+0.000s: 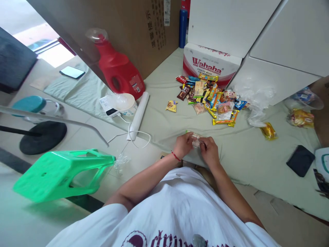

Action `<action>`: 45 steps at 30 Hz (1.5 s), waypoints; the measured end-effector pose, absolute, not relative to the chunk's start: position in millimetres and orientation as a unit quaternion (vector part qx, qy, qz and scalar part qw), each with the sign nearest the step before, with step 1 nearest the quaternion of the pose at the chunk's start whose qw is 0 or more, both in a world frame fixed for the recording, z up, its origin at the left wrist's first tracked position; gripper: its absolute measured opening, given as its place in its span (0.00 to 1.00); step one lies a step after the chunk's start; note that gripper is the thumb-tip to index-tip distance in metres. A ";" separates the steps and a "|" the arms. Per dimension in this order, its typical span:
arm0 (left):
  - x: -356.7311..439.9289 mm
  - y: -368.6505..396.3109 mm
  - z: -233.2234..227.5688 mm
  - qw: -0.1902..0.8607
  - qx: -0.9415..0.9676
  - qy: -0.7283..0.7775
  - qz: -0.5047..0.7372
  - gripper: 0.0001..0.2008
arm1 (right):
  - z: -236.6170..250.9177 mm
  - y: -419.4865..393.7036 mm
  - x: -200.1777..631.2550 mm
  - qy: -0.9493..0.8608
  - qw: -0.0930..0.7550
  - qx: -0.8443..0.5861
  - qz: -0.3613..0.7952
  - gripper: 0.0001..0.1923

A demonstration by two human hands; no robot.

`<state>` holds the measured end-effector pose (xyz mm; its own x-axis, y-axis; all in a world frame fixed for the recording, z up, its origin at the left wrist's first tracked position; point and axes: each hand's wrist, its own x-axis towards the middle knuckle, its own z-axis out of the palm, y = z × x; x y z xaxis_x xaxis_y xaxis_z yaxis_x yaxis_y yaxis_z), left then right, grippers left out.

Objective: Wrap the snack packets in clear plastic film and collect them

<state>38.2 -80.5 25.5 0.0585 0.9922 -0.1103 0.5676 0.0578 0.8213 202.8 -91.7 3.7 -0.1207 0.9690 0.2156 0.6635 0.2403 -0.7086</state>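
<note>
Snack packet (196, 140) sits pinched between the fingers of left hand (183, 145) and right hand (209, 151); a hard tug could burst it, scattering contents onto the sheet (241, 154) beneath.

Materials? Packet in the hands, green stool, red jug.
Packet: clear glossy plastic film, probably; contents show through, held by left hand and right hand. Stool: moulded plastic, slightly translucent with a soft sheen. Jug: opaque red plastic with a clear cap, glossy.

Clear snack packet (196, 139) between both hands' fingers (189, 138)
</note>
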 end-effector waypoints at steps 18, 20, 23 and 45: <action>24.1 -50.5 25.9 0.257 0.579 0.731 0.254 0.27 | 0.9 -95.5 198.9 -0.402 0.502 -0.565 0.517 0.12; 27.2 -51.7 25.7 0.255 0.582 0.714 0.294 0.26 | 1.6 -100.7 195.1 -0.347 0.532 -0.563 0.528 0.14; 36.0 -59.9 23.5 0.224 0.604 0.668 0.371 0.26 | 2.3 -104.5 187.8 -0.337 0.548 -0.564 0.519 0.15; 37.6 -67.9 15.0 0.400 0.476 0.672 0.403 0.27 | 4.6 -92.9 182.4 -0.351 0.539 -0.570 0.511 0.14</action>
